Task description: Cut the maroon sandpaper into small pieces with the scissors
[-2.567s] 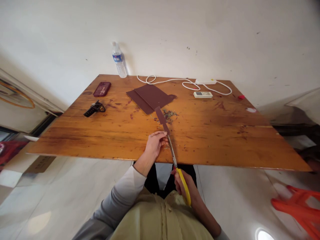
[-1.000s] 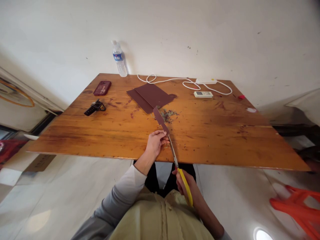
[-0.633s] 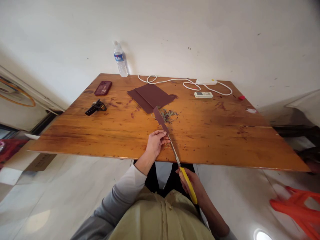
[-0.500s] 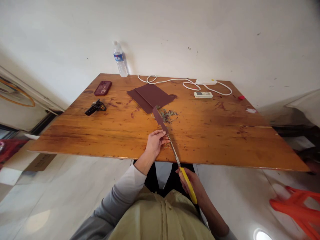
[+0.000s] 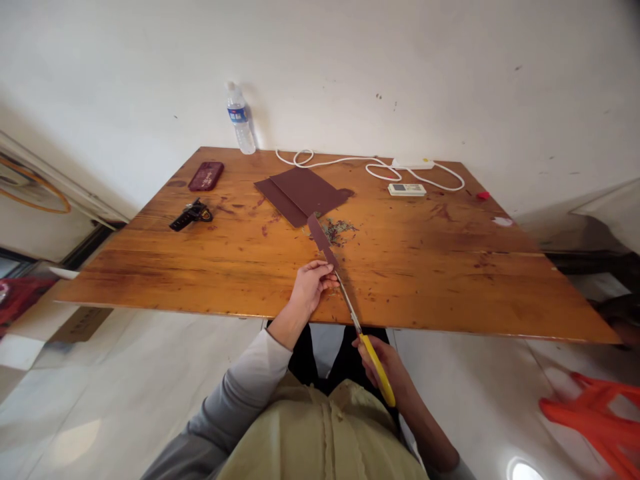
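My left hand (image 5: 313,283) pinches the near end of a narrow maroon paper strip (image 5: 320,237), which points away from me over the table. Yellow-handled scissors (image 5: 376,367) are gripped in my right hand (image 5: 393,370), below the table's front edge. Their blades reach up to the strip's near end, beside my left fingertips; whether the tips are parted is too small to tell. Beyond the strip lie larger maroon sheets (image 5: 310,190), one overlapping the other. A small heap of dark and greenish clippings (image 5: 339,231) is scattered just right of the strip.
On the wooden table (image 5: 425,280) a dark red phone (image 5: 206,177) and a black strap-like object (image 5: 191,215) lie left. A water bottle (image 5: 241,120) stands at the back. A white cable (image 5: 340,160), power strip (image 5: 413,164) and remote control (image 5: 407,190) lie at the back right.
The far end of the maroon strip has shifted and turned very slightly. Both hands keep almost the same place and the same hold.
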Tool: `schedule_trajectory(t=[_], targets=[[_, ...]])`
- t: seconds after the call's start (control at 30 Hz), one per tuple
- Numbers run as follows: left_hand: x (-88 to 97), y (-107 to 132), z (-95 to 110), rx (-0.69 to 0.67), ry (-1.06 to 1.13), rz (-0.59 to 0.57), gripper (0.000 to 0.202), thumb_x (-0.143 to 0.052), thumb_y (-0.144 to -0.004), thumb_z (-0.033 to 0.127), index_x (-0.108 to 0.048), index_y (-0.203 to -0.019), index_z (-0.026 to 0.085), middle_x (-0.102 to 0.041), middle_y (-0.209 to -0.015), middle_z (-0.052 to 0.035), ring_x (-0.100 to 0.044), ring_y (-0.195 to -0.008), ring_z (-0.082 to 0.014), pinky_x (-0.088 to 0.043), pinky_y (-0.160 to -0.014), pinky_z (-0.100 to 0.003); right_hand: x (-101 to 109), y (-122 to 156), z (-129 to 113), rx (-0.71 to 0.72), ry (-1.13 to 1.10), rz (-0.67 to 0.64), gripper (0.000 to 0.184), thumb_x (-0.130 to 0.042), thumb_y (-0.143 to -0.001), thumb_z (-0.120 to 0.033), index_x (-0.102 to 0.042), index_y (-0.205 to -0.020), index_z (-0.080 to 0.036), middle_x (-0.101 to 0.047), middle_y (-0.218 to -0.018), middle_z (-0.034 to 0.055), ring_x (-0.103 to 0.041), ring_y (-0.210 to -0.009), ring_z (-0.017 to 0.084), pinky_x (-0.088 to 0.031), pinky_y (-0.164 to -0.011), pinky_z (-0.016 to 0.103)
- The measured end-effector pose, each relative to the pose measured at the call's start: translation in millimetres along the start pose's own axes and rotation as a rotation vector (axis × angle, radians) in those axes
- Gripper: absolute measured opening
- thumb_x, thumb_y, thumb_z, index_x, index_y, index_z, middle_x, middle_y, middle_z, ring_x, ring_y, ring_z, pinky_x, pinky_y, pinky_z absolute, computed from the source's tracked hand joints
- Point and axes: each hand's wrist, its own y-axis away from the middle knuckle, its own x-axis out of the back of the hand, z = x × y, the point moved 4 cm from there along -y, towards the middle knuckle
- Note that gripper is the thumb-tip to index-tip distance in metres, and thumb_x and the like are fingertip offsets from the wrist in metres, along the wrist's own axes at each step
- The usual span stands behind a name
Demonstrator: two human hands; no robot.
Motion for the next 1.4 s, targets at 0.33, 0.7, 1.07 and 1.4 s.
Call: schedule_trajectory(t=[0.33,0.7,1.07,1.4], targets=[[0.1,0,1,0.022,-0.04,-0.019,0.014,-0.076,-0.059,0.014,-0.063,-0.063,0.012,-0.059,-0.054,-0.0027,-0.059,-0.051,-0.013,-0.051,-0.051,-0.026,8,-1,2,-0.046,0.013,-0.042,0.048,-0.071,-0.072,-0.066,-0.064,-0.077,-0.019,-0.035,-0.048,-0.0099,-0.031,-0.034,0.007,-0.024,-0.033,0.023],[0.4,-1,0,0.011,-0.03,-0.012,0.012,-0.073,-0.059,0.014,-0.063,-0.064,0.01,-0.058,-0.052,-0.0024,-0.057,-0.048,-0.0127,-0.051,-0.049,-0.025,13,-3,5,-0.051,0.082,0.003,0.044,-0.07,-0.073,-0.063,-0.062,-0.076,-0.02,-0.032,-0.041,-0.0117,-0.028,-0.032,0.008,-0.02,-0.032,0.022],[-0.5,-1,1,0.027,-0.033,-0.007,0.009,-0.071,-0.061,0.012,-0.062,-0.064,0.011,-0.058,-0.051,-0.0023,-0.057,-0.046,-0.0126,-0.051,-0.047,-0.025,17,-2,4,-0.055,0.135,0.034,0.036,-0.072,-0.073,-0.054,-0.058,-0.069,-0.021,-0.039,-0.041,-0.0094,-0.034,-0.032,0.009,-0.022,-0.033,0.023],[-1.2,1,1,0.02,-0.026,0.015,0.007,-0.069,-0.063,0.01,-0.062,-0.061,0.011,-0.058,-0.049,-0.0032,-0.056,-0.044,-0.0117,-0.048,-0.044,-0.022,1,3,-7,-0.051,0.024,-0.052,0.058,-0.071,-0.067,-0.071,-0.066,-0.088,-0.017,-0.037,-0.044,-0.0109,-0.03,-0.035,0.007,-0.025,-0.035,0.021]])
